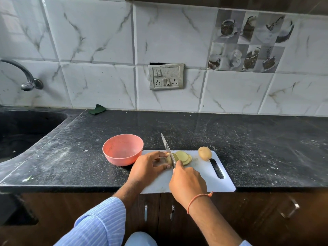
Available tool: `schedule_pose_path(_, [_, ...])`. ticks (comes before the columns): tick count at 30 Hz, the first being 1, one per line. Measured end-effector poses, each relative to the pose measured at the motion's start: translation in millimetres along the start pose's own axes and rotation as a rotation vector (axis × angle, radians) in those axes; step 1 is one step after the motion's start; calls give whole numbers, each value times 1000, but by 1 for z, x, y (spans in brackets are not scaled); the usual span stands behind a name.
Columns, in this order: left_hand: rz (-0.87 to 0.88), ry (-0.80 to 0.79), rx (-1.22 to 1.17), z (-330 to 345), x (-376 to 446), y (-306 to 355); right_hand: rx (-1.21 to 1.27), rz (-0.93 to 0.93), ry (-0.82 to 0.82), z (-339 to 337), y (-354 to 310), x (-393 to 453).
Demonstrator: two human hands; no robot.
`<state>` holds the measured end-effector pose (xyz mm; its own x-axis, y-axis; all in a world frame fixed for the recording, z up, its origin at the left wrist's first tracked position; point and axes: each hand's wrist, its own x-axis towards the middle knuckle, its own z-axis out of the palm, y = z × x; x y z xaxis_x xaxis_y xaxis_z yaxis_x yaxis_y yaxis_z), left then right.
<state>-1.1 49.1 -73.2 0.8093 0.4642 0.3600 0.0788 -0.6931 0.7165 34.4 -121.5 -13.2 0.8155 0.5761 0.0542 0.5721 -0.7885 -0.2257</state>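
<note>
So the person is slicing a potato on a white plastic cutting board (204, 173) that is sitting at the front edge of a black granite counter (257, 148). Two potatoes are showing in total. One is the half-cut potato (168, 159) lying at the left end of the board, and the left hand (149, 166) is curling its fingers and thumb round it to pin it down. The right hand (188, 181) is gripping the handle of one kitchen knife (167, 149), fist closed around it. The blade is pointing away from the person and pressing into the cut face of the potato.

Just right of the blade a little fan of potato slices (182, 156) is lying flat. I'm counting three or four, but they're overlapping, so I can't be exact. The second one, a whole unpeeled potato (205, 153), is sitting near the board's far right corner, just above the handle slot and apart from the slices.

One pink bowl (122, 150) is standing just beside the board's left end, close to the left hand. Further back there's one green scrub pad (97, 109) leaning at the wall, one switchboard (166, 77) with two sockets, and a dark sink (21, 128) on the left with one tap (26, 77) over it.

An orange thread bracelet (197, 199) is circling the right wrist.
</note>
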Motion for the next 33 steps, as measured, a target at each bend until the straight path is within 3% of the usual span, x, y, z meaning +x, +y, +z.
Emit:
schedule_pose_path(4, [14, -18, 11, 2, 1, -3, 54, 28, -86, 0, -5, 5])
schedule_pose_path(18, [15, -6, 6, -2, -3, 2, -60, -100, -7, -4, 27, -34])
schedule_pose_path(28, [11, 4, 47, 0, -1, -5, 246, 31, -79, -8, 48, -16])
schedule_pose_path(33, [12, 24, 82, 0, 0, -4, 560, 49, -66, -10, 66, -8])
